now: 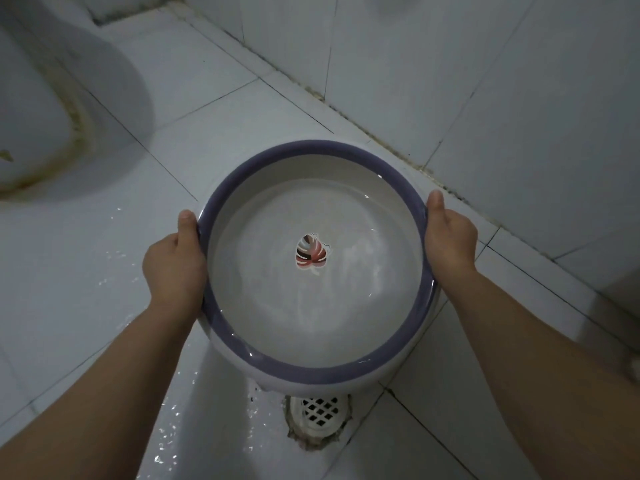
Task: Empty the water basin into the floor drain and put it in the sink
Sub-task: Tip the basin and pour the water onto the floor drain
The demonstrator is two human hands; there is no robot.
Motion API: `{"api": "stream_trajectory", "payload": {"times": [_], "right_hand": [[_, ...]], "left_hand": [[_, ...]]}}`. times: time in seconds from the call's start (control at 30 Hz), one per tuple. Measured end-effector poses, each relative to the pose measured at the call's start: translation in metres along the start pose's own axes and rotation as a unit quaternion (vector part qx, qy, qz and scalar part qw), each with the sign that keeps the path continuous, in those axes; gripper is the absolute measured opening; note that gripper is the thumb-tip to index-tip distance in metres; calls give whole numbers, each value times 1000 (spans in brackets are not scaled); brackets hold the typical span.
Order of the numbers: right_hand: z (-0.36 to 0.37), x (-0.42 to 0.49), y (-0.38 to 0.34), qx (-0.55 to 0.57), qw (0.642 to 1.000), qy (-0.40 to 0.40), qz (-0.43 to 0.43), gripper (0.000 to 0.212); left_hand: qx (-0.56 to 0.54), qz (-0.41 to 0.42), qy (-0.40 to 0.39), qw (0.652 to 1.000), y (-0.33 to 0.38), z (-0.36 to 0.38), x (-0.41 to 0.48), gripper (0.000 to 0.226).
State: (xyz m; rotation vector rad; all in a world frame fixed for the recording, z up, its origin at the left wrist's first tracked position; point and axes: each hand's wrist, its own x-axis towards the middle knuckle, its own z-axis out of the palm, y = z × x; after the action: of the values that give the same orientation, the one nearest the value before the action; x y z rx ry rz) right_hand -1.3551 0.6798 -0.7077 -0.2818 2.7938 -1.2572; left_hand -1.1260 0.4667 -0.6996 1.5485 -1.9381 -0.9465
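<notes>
Fingers of left hand (173,265) and right hand (450,237) clamp opposite rims of the water basin (311,370), held level at frame centre above the floor drain (317,412), evidently to prevent spilling.

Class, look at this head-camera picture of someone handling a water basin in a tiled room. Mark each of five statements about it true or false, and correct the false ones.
1. Both hands grip the basin by its rim. True: left hand and right hand hold opposite sides.
2. The basin is empty. False: it holds clear water.
3. The floor drain shows at the basin's near edge. True.
4. The basin's rim is red. False: the rim is purple; only the leaf print inside is reddish.
5. The floor tiles are fully dry. False: droplets glisten on them.
</notes>
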Motion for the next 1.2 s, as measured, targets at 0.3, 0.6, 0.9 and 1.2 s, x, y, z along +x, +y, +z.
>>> {"api": "stream_trajectory", "payload": {"times": [0.3,0.6,0.9,1.2], "right_hand": [[-3,-3,-1,-4,1000,3,-3,60],[-5,-7,-2,-27,999,8,-17,61],[-7,-10,-6,-33,999,9,-19,60],[-7,-11,-6,-19,1000,10,-21,59]], "left_hand": [[-2,5,8,1000,-2,0,-2,51],[-39,-19,19,999,-2,0,-4,54],[-49,-13,26,998,-6,0,-3,62],[-66,-22,23,997,-8,-1,-2,61]]}}
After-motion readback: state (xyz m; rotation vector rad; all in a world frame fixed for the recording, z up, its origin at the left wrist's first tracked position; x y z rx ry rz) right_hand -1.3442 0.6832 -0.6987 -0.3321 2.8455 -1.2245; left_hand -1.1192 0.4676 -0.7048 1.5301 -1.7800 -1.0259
